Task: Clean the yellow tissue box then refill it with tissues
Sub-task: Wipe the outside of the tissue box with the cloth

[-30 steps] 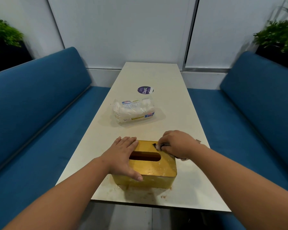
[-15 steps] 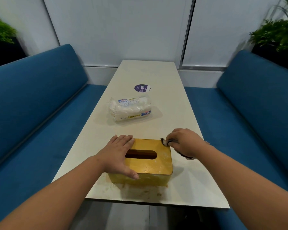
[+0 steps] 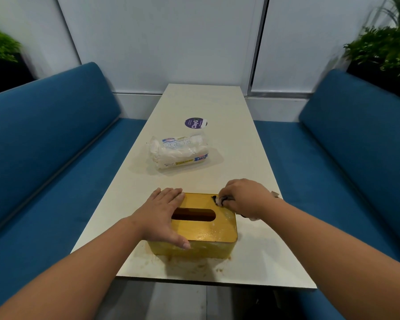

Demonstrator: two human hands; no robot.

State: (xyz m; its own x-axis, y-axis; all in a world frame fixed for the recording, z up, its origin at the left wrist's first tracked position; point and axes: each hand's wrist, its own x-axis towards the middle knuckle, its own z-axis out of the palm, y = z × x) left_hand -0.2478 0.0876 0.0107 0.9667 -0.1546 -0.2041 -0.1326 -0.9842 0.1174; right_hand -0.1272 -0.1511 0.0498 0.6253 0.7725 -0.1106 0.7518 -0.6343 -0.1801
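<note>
Head view showed a long white table (image 3: 247, 144) between two blue benches (image 3: 44, 135), and near its close end stood the yellow box (image 3: 208, 229), upright, its top slot open and dark, nothing poking out. Farther up the table, well apart from the box, lay a clear pack of tissues (image 3: 179, 152), and beyond that a round purple sticker (image 3: 195, 123).

The left hand (image 3: 162, 218) lay flat on the box's left half, fingers straight, thumb down the near wall, steadying it. The right hand (image 3: 245, 198) was clenched round a crumpled cloth (image 3: 219, 200), pressing it to the lid's far right corner.

The step in hand looked like the cleaning, and not a finished one: the lid showed pale smears near its right and near edges, the front wall looked dull and streaked, and brown specks dotted the table around the base. The next move likely called for drawing the cloth across the rest of the lid and down the sides while the left hand kept the box from sliding; refilling from the pack seemed some way off.
</note>
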